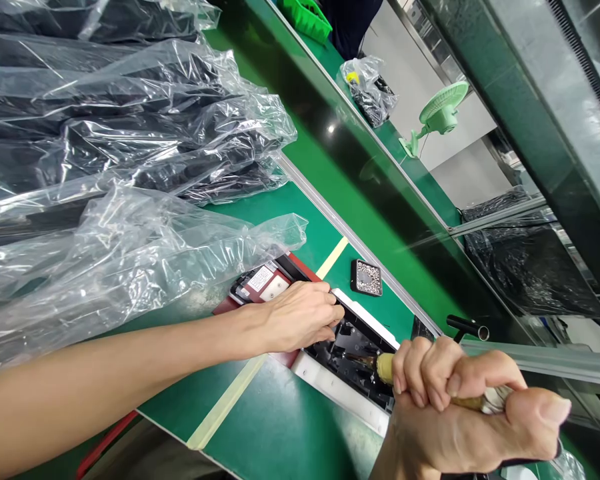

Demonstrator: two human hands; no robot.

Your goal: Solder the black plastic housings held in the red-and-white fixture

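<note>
A long black housing (363, 343) lies on the green bench between white strips, with a red edge at its far end. My left hand (305, 313) rests over the housing, fingers curled and pressed together at its inner parts; whatever they pinch is hidden. In my right fist (450, 393) is a screwdriver with a yellow-wrapped handle (385, 368). Its dark shaft (360, 360) points left into the housing, close to my left fingertips; the contact of its tip is unclear. Beyond the housing sits a small black tray of screws (367, 277).
Plastic-wrapped black parts (145, 127) are piled at the left, a loose clear bag (180, 260) reaching toward the housing. A metal rail (320, 207) borders a green belt (310, 153). Across it are a green fan (440, 110) and a green basket (307, 19).
</note>
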